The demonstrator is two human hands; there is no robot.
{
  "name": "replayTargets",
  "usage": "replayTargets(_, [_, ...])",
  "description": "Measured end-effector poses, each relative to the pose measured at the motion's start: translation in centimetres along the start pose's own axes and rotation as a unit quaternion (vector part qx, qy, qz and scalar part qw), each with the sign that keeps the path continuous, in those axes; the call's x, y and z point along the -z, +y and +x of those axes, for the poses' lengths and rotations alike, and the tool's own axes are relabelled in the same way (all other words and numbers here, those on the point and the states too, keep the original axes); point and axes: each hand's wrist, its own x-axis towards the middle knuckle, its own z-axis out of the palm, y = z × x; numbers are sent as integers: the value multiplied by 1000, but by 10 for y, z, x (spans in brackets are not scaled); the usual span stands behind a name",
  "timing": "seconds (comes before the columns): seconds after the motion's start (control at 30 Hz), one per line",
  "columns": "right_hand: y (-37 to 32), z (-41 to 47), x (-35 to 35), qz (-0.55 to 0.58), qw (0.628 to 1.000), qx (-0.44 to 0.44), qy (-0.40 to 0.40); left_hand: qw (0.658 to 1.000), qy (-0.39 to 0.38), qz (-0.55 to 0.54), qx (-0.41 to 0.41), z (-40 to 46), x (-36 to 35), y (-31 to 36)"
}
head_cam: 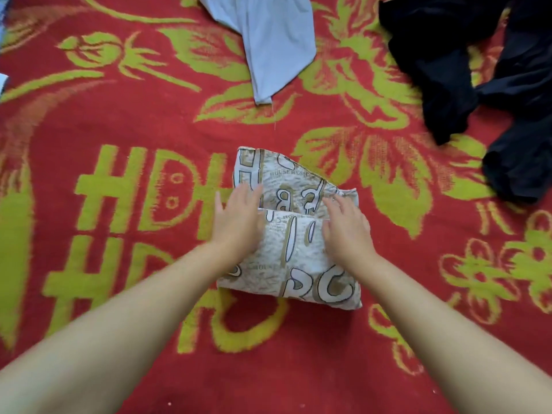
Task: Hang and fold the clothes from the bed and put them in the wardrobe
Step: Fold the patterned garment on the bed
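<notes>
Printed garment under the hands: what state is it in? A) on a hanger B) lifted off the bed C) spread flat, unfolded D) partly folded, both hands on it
D: the printed garment lies on the red blanket as a small folded bundle, with the left hand and right hand resting flat on it.

Pretty much the whole view is a red blanket (125, 121) covering the bed, with a yellow-green flower and leaf pattern and big "HD" letters woven in. Lighting looks soft and even. Something pale blue at the far left edge (2, 28), can't tell what.
</notes>
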Motion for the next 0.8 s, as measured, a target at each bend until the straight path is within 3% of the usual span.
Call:
replayTargets(0.07, [-7,-27,-27,-50,987,98,114,987,104,25,-117,-35,-28,14])
replayTargets(0.1, [-7,-40,-40,-82,981,136,107,980,101,35,-168,-52,-43,17])
replayTargets(0.13, [-2,-52,-53,-116,981,147,52,978,56,48,-194,-67,-57,14])
replayTargets(0.2, [21,-64,-74,-144,980,111,-76,979,-58,87,-175,-78,-79,-5])
replayTargets(0.27, [42,-61,-88,-155,972,93,-149,971,-150,125,-140,-72,-92,-23])
replayTargets(0.5, [17,-61,-74,-238,954,94,-154,950,-177,214,-142,-71,-75,-6])
replayTargets(0.6, [8,-58,-39,-207,937,115,-256,926,-320,133,-152,-65,-41,1])
replayTargets(0.7, [7,-40,6,-94,900,148,-398,856,-490,25,-161,-35,9,1])
replayTargets(0.73, [8,-29,22,-71,895,141,-416,847,-512,6,-140,-19,25,0])
replayTargets(0.8, [14,3,46,-3,921,114,-373,864,-498,-25,-75,18,46,-4])
